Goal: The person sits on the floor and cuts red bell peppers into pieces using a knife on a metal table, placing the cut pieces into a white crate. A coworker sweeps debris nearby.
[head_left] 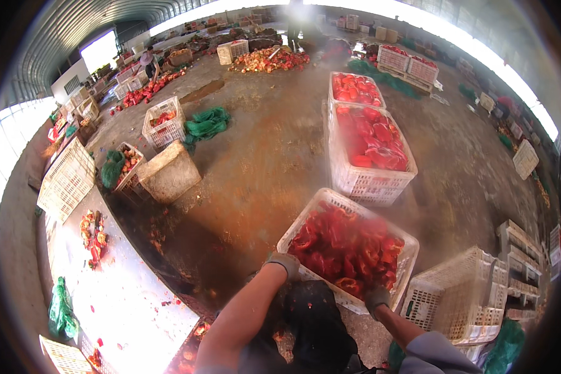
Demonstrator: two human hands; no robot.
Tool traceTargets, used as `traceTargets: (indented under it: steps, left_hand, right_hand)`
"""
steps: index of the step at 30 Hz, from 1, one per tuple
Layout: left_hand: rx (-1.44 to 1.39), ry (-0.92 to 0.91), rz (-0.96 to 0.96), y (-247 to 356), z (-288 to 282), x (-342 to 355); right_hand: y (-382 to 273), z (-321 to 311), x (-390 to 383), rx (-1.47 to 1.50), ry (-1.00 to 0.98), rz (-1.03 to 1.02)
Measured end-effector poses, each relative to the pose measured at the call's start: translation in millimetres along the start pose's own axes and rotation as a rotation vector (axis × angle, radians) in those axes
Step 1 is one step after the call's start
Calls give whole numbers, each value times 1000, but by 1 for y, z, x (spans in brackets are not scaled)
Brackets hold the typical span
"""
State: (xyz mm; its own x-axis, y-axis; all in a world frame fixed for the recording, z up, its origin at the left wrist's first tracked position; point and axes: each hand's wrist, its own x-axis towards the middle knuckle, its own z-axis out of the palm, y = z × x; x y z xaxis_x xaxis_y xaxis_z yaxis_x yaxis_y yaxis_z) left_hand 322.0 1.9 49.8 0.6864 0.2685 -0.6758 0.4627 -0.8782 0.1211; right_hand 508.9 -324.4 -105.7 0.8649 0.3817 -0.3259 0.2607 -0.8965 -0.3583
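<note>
White crate (407, 263) of red peppers (349, 252), left hand (285, 264) closed round its rim at eight o'clock, right hand (377, 299) gripping it at five, filled crate (375, 185) at twelve

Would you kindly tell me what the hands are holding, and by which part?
A white crate of red peppers: the left hand appears to hold its near left corner, the right hand its near right corner.
</note>
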Motion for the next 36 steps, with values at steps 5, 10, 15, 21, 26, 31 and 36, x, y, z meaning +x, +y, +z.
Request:
traceTargets:
  steps: [5, 10, 15, 21, 26, 31, 36]
  left_hand:
    - [48, 16, 39, 6, 2, 8]
    - [20, -33, 12, -1, 2, 5]
    - [43, 20, 55, 9, -4, 2]
    - [34, -3, 21, -4, 10, 14]
    - [54, -18, 17, 3, 0, 9]
    - [21, -15, 22, -1, 1, 6]
    - [36, -36, 41, 1, -4, 2]
  right_hand:
    - [19, 6, 9, -75, -3, 3]
    - [7, 6, 7, -54, -34, 39]
    - [32, 15, 16, -109, 50, 18]
    - [7, 4, 5, -72, -10, 70]
    - [17, 6, 10, -42, 4, 36]
    - [6, 2, 5, -99, -31, 67]
    - [0, -7, -2, -44, -40, 92]
